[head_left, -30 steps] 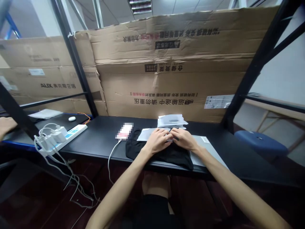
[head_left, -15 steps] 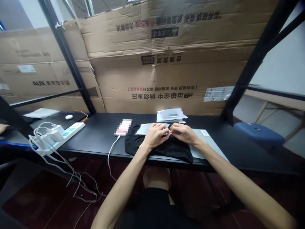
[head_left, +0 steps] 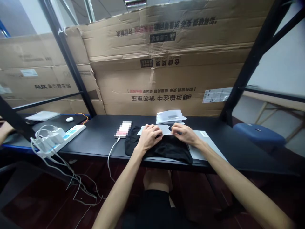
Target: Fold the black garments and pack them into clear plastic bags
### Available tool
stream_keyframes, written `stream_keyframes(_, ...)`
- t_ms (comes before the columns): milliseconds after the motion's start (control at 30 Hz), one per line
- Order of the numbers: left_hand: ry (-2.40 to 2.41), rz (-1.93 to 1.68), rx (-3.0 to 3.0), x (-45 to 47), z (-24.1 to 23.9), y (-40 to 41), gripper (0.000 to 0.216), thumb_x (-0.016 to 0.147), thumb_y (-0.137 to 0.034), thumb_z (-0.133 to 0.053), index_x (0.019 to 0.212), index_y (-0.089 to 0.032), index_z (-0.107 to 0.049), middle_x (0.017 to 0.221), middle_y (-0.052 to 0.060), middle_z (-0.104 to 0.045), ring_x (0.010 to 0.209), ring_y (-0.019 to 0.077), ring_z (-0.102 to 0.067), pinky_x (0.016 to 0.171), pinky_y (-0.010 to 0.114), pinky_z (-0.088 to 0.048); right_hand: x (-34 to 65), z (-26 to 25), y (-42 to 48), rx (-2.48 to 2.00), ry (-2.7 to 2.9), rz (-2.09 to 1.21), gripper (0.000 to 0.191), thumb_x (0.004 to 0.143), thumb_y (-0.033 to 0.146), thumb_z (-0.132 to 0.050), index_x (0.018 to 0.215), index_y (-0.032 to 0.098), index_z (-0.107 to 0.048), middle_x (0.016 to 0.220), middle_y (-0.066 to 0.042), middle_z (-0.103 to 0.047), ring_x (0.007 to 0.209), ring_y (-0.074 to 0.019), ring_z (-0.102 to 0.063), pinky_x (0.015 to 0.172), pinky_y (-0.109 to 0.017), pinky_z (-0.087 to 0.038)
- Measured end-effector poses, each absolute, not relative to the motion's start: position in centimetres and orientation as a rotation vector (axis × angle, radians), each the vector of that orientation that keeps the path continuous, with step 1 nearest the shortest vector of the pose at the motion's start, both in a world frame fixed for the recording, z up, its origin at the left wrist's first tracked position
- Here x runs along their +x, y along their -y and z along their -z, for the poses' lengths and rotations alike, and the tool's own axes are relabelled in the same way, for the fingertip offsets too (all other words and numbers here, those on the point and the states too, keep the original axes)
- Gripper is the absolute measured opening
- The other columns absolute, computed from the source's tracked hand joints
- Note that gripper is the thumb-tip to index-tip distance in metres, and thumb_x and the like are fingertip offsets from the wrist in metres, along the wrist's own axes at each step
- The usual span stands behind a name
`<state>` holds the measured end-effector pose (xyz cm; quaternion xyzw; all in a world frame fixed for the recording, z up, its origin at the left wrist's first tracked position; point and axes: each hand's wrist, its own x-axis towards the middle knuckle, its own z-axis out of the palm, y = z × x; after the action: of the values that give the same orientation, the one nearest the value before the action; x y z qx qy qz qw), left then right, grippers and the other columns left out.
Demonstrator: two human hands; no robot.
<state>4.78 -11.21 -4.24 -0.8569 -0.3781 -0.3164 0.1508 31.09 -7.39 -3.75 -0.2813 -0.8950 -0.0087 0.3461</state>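
A pale, translucent plastic bag point(head_left: 165, 128) lies over a bunched black cloth point(head_left: 164, 148) at the table's front edge. With bent fingers, my left hand point(head_left: 150, 136) grips the bag's near edge. My right hand point(head_left: 186, 133) pinches its right corner between thumb and fingers. A short stretch of the bag shows between the two hands; the rest of its left part is partly behind my left hand. Under the cloth and my right forearm is a flat grey sheet or folder point(head_left: 206, 144). Just beyond the hands sits a small stack of similar pale bags point(head_left: 170, 116).
A phone-like device point(head_left: 123, 129) with a white cable lies left of the cloth. Further left is a power strip point(head_left: 69, 136) with several chargers. Cardboard point(head_left: 152, 76) walls the back. A blue stool point(head_left: 258, 133) stands right. Another person's hand point(head_left: 6, 131) shows at the left edge.
My hands have moved slightly apart, and more of the plastic bag now shows between them. The other person's hand has come further into view at the left.
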Motion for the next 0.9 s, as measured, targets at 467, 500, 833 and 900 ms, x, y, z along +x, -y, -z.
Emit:
stream_keyframes(467,1.132,0.939,-2.327,0.5,4.4,12.3,0.017,0.104,-0.031,-0.068,0.089,-0.023,-0.070,0.100,0.001,-0.077,0.092,0.0198,-0.065,0.089,0.038,-0.043,31.7,4.0,6.7,-0.747,2.289,-0.027,0.017,0.096,0.021,-0.058,0.082,0.024,-0.066,0.095,-0.005,-0.070,0.077,-0.0177,-0.064,0.068,-0.029,-0.047)
stream_keyframes(500,1.138,0.945,-2.316,0.1,4.4,12.3,0.017,0.104,-0.032,-0.068,0.089,-0.023,-0.070,0.099,0.001,-0.077,0.091,0.0199,-0.065,0.089,0.038,-0.043,31.8,4.0,6.7,-0.750,2.285,-0.031,0.017,0.096,0.021,-0.057,0.081,0.024,-0.066,0.095,-0.005,-0.070,0.077,-0.0177,-0.064,0.068,-0.029,-0.046)
stream_keyframes(833,1.396,1.116,-2.228,-3.3,5.2,13.0,0.012,0.099,-0.032,-0.075,0.091,-0.024,-0.072,0.096,0.000,-0.075,0.095,0.0214,-0.067,0.094,0.039,-0.044,32.3,3.7,6.8,-0.811,2.246,-0.067,0.018,0.096,0.024,-0.059,0.080,0.024,-0.067,0.094,-0.005,-0.070,0.077,-0.0183,-0.064,0.070,-0.031,-0.046)
stream_keyframes(900,1.421,1.145,-2.219,-3.2,5.3,13.0,0.011,0.098,-0.031,-0.076,0.091,-0.024,-0.072,0.096,0.000,-0.074,0.096,0.0215,-0.068,0.096,0.039,-0.044,32.3,3.7,6.8,-0.808,2.241,-0.073,0.017,0.096,0.025,-0.060,0.080,0.024,-0.066,0.095,-0.005,-0.070,0.078,-0.0186,-0.064,0.071,-0.031,-0.046)
